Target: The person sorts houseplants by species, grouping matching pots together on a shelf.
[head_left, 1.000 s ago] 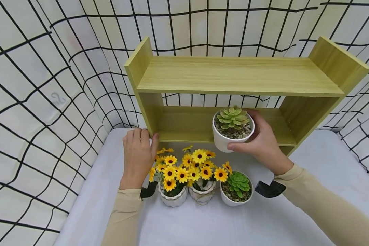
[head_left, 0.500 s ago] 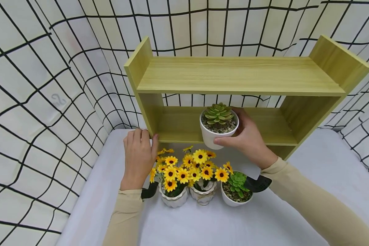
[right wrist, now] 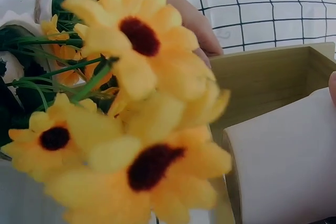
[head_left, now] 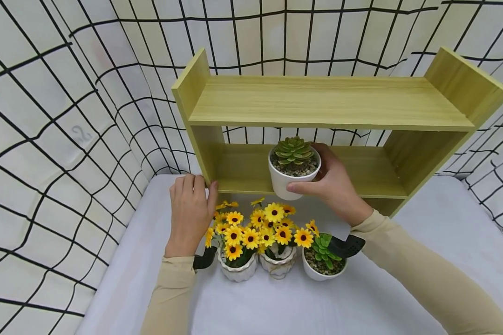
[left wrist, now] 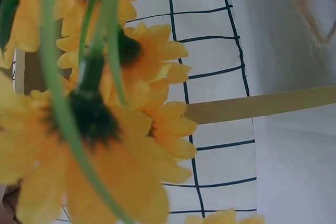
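In the head view my right hand point(head_left: 337, 186) grips a white pot with a rosette succulent point(head_left: 293, 158), thumb along its front. The pot is raised and slightly tilted before the lower board of a wooden shelf point(head_left: 327, 102). Its white side point(right wrist: 283, 161) fills the right of the right wrist view. My left hand point(head_left: 189, 214) holds the shelf's left side panel low down, thumb at the inner front edge; its fingertips are partly hidden. Between the hands stand two pots of yellow flowers point(head_left: 237, 270) point(head_left: 278, 263) and a second potted succulent point(head_left: 324, 260).
A white cloth point(head_left: 276, 307) covers the table. Black-and-white grid fabric point(head_left: 67, 139) hangs behind and at both sides. Yellow flowers point(left wrist: 100, 119) block much of the left wrist view. A black wrist camera mount point(head_left: 347, 245) overlaps the second succulent.
My right hand has carried the potted succulent left along the shelf front and slightly up, slowing in the last half second. My left hand has stayed at the shelf's side panel.
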Tool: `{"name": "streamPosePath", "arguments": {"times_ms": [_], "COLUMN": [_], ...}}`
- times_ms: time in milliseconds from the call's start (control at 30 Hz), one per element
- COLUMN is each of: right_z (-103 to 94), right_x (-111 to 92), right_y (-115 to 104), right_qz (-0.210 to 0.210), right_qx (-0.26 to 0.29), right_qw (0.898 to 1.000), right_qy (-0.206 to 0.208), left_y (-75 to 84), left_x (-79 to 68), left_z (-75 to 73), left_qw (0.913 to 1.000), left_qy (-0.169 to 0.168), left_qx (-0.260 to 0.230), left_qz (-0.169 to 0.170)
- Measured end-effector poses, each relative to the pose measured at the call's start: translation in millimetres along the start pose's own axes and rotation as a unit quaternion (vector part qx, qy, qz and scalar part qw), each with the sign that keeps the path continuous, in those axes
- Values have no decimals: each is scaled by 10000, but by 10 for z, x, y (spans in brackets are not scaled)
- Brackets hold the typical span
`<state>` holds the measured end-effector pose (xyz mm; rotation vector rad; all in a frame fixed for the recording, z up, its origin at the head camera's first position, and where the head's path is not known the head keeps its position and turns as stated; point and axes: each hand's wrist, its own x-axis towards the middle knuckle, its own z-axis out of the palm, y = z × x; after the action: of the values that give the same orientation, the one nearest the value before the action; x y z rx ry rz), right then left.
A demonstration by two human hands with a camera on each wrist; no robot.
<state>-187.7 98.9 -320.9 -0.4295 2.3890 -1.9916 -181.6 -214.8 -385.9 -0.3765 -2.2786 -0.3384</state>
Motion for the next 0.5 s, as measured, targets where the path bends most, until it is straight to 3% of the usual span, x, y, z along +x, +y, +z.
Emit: {"name": "streamPosePath", "arguments": {"times_ms": [500], "right_z": [184], "right_x": [132], "right_y": [12], "right_qz": [-13], "right_qx": [-170], "right_qw": [9997], "right_qy": [-192], "left_y": [-12], "left_x": [3], "left_z": [-2], "left_qw": [10000], "left_qy": [26], "left_qx": [-40], "left_qz": [8]}}
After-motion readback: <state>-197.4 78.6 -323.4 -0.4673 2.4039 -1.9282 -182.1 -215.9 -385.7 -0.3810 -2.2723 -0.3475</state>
